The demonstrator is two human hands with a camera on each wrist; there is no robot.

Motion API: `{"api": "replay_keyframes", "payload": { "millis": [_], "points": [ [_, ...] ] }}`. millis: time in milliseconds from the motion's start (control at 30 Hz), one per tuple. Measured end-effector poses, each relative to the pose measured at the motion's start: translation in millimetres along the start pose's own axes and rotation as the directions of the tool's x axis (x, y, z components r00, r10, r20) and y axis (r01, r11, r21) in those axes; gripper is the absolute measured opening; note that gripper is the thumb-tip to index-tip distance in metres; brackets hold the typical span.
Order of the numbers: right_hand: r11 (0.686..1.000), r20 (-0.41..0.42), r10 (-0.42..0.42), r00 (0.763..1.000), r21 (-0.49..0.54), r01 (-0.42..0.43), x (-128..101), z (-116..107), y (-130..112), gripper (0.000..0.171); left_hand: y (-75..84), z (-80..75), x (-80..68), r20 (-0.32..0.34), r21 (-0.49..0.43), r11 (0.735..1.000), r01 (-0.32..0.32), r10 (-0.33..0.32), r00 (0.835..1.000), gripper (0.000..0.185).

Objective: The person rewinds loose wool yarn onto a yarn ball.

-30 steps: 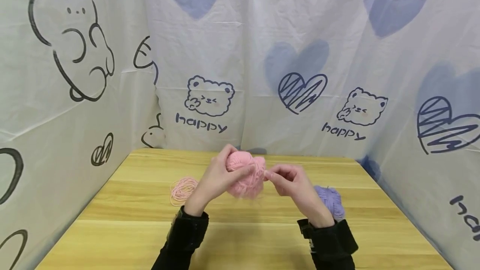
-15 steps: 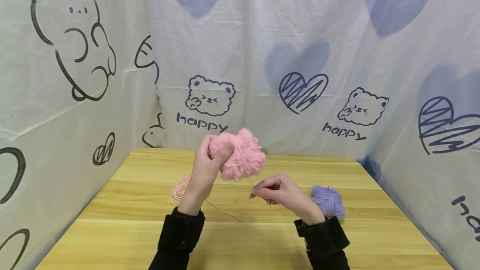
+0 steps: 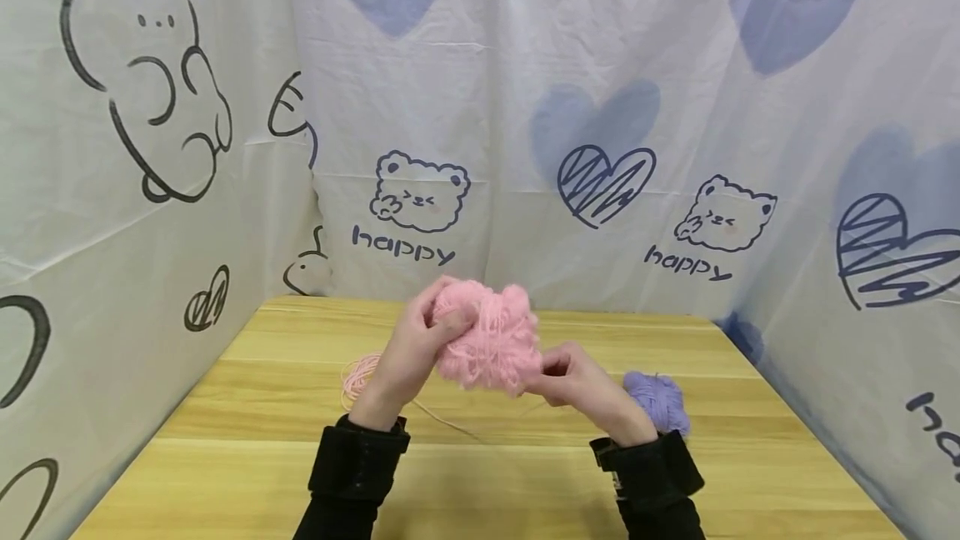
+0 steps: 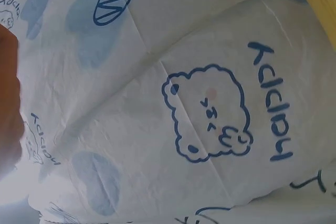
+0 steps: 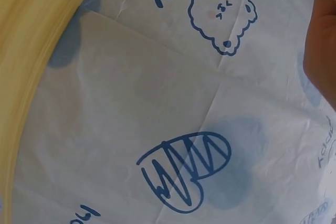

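Note:
My left hand [image 3: 408,348] grips a fluffy pink skein of yarn [image 3: 491,340] in the head view, thumb across its front, held up over the table. Close at the skein's lower right edge is my right hand [image 3: 577,382], its thumb and forefinger brought together on the yarn; the fingertips are partly hidden by it. Part of a loose coil of pale pink yarn [image 3: 358,377] shows behind my left wrist, and one strand [image 3: 450,422] trails from it across the wood. Each wrist view catches only a bit of the hand, with no yarn in sight.
A purple skein of yarn [image 3: 657,401] lies on the wooden table [image 3: 300,473], just beyond my right wrist. White cloth [image 3: 510,107] printed with bears and hearts hangs behind the table and along both sides.
The right hand drew a strand down from the pink skein, then came back up against its lower right edge. The left hand turned the skein, raising it and then lowering it slightly.

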State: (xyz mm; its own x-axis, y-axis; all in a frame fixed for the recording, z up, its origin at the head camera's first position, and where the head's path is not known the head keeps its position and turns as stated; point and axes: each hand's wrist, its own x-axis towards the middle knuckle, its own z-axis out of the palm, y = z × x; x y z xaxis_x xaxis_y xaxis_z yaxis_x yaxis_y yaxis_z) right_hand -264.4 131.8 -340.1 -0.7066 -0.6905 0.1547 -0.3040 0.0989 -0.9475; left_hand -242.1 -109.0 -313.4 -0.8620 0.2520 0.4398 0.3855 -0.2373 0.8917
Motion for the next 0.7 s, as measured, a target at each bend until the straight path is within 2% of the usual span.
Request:
{"api": "replay_keyframes", "payload": {
  "millis": [100,167,267,400,467,500,567,633,700],
  "points": [
    [0.999,0.024,-0.041,0.999,0.033,0.040,-2.5,-2.4,-0.8,0.018,1.4,-0.2,-2.0,0.149,0.030,0.998,0.048,-0.052,0.987,0.033],
    [0.997,0.029,-0.058,0.998,0.046,0.057,-3.1,-2.9,-1.1,0.021,2.2,0.7,-3.4,0.238,0.084,0.993,0.081,-0.099,0.966,0.034],
    [0.997,-0.004,-0.055,0.998,0.062,0.056,-2.5,-3.1,-0.7,0.018,3.1,2.8,-4.4,0.347,0.164,0.982,0.091,-0.144,0.927,0.034],
    [0.989,-0.074,-0.030,0.997,0.140,0.041,-1.8,-3.3,-0.4,0.019,0.7,4.0,-4.4,0.436,0.271,0.959,0.081,-0.197,0.878,0.029],
    [0.979,-0.103,-0.035,0.994,0.195,0.055,-1.8,-3.7,-0.5,0.021,-2.9,3.2,-4.1,0.447,0.323,0.943,0.079,-0.226,0.866,0.027],
    [0.974,-0.115,-0.044,0.992,0.215,0.068,-1.8,-4.0,-0.7,0.021,-5.1,2.4,-3.8,0.442,0.344,0.935,0.087,-0.244,0.863,0.026],
    [0.964,-0.143,-0.069,0.987,0.246,0.103,-2.0,-4.5,-1.4,0.021,-9.1,0.3,-3.0,0.403,0.391,0.915,0.098,-0.266,0.876,0.026],
    [0.954,-0.161,-0.104,0.981,0.263,0.145,-2.8,-4.9,-2.9,0.021,-12.1,-2.5,-1.8,0.331,0.429,0.894,0.129,-0.289,0.899,0.029],
    [0.952,-0.174,-0.131,0.976,0.253,0.173,-3.7,-4.8,-4.2,0.019,-14.0,-4.9,-0.3,0.230,0.466,0.870,0.161,-0.295,0.928,0.033]
  ]
}}
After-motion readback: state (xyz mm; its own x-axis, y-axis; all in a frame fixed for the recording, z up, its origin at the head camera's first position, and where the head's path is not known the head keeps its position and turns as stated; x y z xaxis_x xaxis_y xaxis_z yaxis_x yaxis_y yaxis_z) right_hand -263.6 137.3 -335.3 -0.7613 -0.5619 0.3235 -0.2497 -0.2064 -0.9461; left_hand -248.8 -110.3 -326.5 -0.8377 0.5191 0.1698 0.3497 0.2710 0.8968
